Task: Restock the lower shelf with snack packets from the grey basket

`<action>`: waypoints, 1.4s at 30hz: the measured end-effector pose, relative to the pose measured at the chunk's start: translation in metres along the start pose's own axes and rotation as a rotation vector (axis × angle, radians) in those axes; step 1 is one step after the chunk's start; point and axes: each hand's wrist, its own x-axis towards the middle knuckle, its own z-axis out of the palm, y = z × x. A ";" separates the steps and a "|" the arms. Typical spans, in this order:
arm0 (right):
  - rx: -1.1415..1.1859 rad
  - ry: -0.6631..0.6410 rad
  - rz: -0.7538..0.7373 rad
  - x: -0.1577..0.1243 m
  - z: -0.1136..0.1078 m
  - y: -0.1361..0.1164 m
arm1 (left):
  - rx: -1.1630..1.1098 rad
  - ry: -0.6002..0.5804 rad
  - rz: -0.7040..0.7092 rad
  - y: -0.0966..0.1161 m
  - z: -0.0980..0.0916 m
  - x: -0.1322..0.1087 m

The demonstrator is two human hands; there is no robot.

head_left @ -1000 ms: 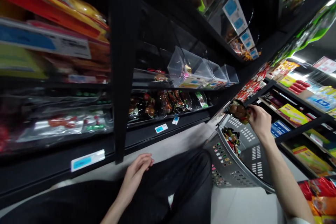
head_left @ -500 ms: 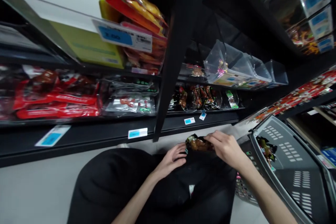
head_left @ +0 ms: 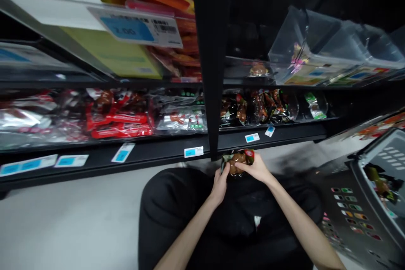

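Note:
Between both hands, above my lap, is a dark plastic food packet with brown pieces showing through it and a red patch at its upper right corner. My left hand pinches the packet's left edge, thumb on the front. My right hand grips the right side, its thumb lying across the front and its other fingers hidden behind. Just beyond the packet runs the bottom shelf, where similar dark packets lie right of a black upright.
A grey shopping basket with packets inside stands at my right. Red packets lie on the bottom shelf to the left. Clear plastic bins sit on the shelf above. A black upright post divides the shelving.
My left hand, earlier apart from the packet with fingers spread, has closed on its left edge. The packet now faces me more fully. The view has swung to the left.

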 end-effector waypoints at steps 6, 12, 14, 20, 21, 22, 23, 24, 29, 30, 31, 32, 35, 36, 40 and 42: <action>0.155 0.007 0.094 -0.012 0.001 0.019 | 0.144 0.186 -0.116 0.000 -0.001 0.003; 0.320 -0.026 0.157 -0.012 -0.006 0.023 | 0.222 0.209 -0.086 -0.002 -0.002 0.004; 0.342 -0.013 0.161 -0.012 -0.006 0.025 | 0.185 0.186 -0.061 -0.002 -0.002 0.004; 0.335 0.067 0.189 -0.012 -0.008 0.026 | 0.130 -0.058 0.162 0.002 0.002 0.002; 0.330 0.066 0.187 -0.012 -0.009 0.026 | 0.137 -0.081 0.187 0.003 0.003 0.001; 0.326 0.061 0.185 -0.013 -0.009 0.026 | 0.144 -0.087 0.194 0.004 0.003 0.001; 0.323 0.053 0.186 -0.013 -0.009 0.025 | 0.148 -0.082 0.189 0.005 0.003 0.001; 0.322 0.052 0.186 -0.013 -0.008 0.025 | 0.149 -0.071 0.180 0.006 0.003 0.001; 0.339 0.111 0.177 -0.011 -0.003 0.027 | 0.082 -0.054 0.124 0.014 0.006 -0.001; 0.344 0.117 0.184 -0.010 -0.002 0.029 | 0.060 -0.061 0.108 0.015 0.007 -0.001; 0.346 0.127 0.199 -0.010 -0.001 0.031 | 0.043 -0.072 0.089 0.016 0.008 -0.002; 0.344 0.148 0.220 -0.009 -0.001 0.034 | 0.035 -0.086 0.069 0.017 0.008 -0.004; 0.255 0.228 0.277 -0.007 -0.005 0.043 | 0.076 -0.126 0.008 0.019 0.007 -0.007; 0.197 0.233 0.278 -0.007 -0.006 0.044 | 0.104 -0.144 -0.011 0.019 0.006 -0.007; -0.111 0.153 0.178 -0.010 -0.015 0.044 | 0.284 -0.295 -0.017 0.020 0.002 -0.009; -0.250 0.111 0.117 -0.012 -0.017 0.042 | 0.386 -0.359 0.008 0.019 0.001 -0.010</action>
